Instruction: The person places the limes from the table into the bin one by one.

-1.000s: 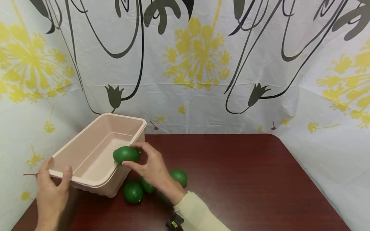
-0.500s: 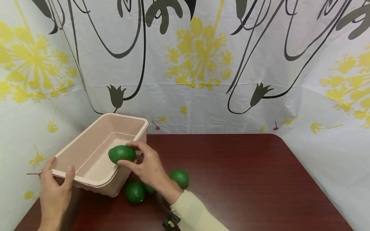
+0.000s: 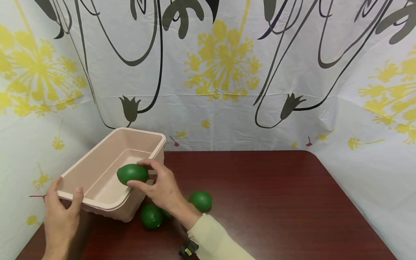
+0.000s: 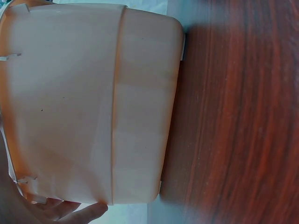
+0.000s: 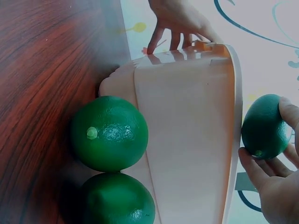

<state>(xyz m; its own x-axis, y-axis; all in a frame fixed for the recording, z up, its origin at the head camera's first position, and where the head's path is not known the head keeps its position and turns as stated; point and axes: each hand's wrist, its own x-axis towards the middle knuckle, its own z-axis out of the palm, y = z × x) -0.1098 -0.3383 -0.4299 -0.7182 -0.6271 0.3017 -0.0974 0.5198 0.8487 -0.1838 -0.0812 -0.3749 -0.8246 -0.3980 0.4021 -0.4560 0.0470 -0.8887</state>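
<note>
Lime, pinched in your right hand above the tub: lower it inside toward 10 o'clock while your left hand grips the near rim.

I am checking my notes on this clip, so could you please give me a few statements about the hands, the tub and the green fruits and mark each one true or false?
1. The right hand holds a green fruit over the pink tub. True.
2. The left hand lies flat on the table, away from the tub. False: it grips the tub's near rim.
3. Fruits already lie inside the tub. False: the part of its inside that shows holds none.
4. Other green fruits lie on the table beside the tub. True.
5. The tub is blue. False: it is pale pink.
</note>
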